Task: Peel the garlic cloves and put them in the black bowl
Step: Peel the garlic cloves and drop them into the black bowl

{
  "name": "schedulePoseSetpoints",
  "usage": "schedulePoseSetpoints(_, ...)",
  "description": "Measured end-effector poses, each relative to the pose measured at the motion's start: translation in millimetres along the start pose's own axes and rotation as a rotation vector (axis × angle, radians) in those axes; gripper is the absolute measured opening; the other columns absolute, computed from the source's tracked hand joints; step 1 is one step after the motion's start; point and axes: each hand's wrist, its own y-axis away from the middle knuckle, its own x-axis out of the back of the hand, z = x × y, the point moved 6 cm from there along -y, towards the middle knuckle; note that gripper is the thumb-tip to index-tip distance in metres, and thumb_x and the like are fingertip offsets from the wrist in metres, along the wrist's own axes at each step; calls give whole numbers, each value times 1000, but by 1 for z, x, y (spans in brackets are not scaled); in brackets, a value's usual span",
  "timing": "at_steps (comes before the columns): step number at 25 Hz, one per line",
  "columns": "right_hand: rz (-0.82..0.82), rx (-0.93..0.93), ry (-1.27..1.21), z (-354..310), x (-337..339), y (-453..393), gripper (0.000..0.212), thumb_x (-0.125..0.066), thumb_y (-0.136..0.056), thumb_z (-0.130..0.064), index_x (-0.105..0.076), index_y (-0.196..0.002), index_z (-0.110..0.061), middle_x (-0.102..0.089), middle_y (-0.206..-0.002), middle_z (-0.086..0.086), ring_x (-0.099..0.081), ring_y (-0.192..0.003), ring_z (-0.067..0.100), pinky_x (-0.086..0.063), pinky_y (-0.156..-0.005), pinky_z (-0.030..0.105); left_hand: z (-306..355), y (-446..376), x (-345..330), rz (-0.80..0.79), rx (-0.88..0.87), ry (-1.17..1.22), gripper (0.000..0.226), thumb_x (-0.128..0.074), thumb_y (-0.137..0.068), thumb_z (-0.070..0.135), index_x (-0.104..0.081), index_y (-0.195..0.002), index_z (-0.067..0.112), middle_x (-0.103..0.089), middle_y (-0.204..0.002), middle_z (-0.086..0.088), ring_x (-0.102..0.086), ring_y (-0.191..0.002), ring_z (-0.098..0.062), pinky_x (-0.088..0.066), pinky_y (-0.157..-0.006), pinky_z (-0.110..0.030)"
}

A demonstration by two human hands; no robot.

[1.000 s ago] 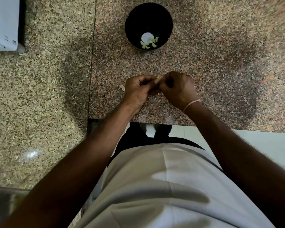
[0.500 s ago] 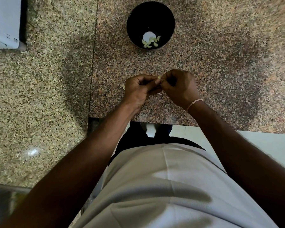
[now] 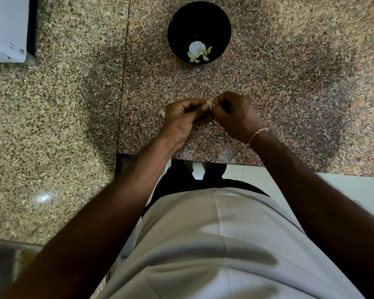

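I see my left hand (image 3: 183,119) and right hand (image 3: 235,117) meeting over the granite table (image 3: 289,83), just nearer me than the black bowl (image 3: 199,32); the fingers of both curl to pinch one garlic clove (image 3: 209,102) between them. Peeled cloves (image 3: 200,55) lie inside the bowl.

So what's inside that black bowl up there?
The black bowl holds a few pale peeled garlic cloves clustered near a bright white round patch on its bottom. What that patch is cannot be told, and the near wall hides part of the floor.
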Motion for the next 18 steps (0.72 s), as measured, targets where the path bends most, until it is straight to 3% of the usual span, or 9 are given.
schedulePoseSetpoints(3, -23, -71, -106, 9, -2, -2, 20, -60, -97, -24, -67, -92, -6, -71, -77, 11, -69, -69, 32, -57, -61, 50, -2, -1, 1, -6, 13, 9, 13, -69, -94, -4, -74, -106, -3, -78, -100, -17, -76, -86, -27, -65, -83, -40)
schedulePoseSetpoints(5, -22, -106, -149, 12, -4, -1, 20, -60, -97, -25, -67, -92, -7, -72, -79, 11, -71, -71, 31, -59, -64, 53, -2, -1, 0, 7, 30, 23, 13, -68, -95, -4, -73, -107, -2, -78, -99, -15, -76, -85, -25, -65, -82, -38)
schedulePoseSetpoints(12, 4, 13, 38, 0, -2, 1, 16, -59, -95, -22, -65, -94, -7, -67, -78, 5, -62, -66, 25, -50, -59, 38, -1, -1, -4, 36, 95, 10, 5, -76, -92, 4, -76, -94, -1, -78, -94, -18, -77, -87, -30, -65, -80, -44)
schedulePoseSetpoints(18, 9, -111, -88, 10, -7, -4, 11, -58, -95, -20, -63, -86, -14, -66, -73, 1, -59, -62, 17, -46, -57, 32, 1, -4, -3, 79, 93, 54, 5, -74, -94, 6, -79, -95, 5, -79, -89, -11, -76, -83, -25, -65, -75, -40)
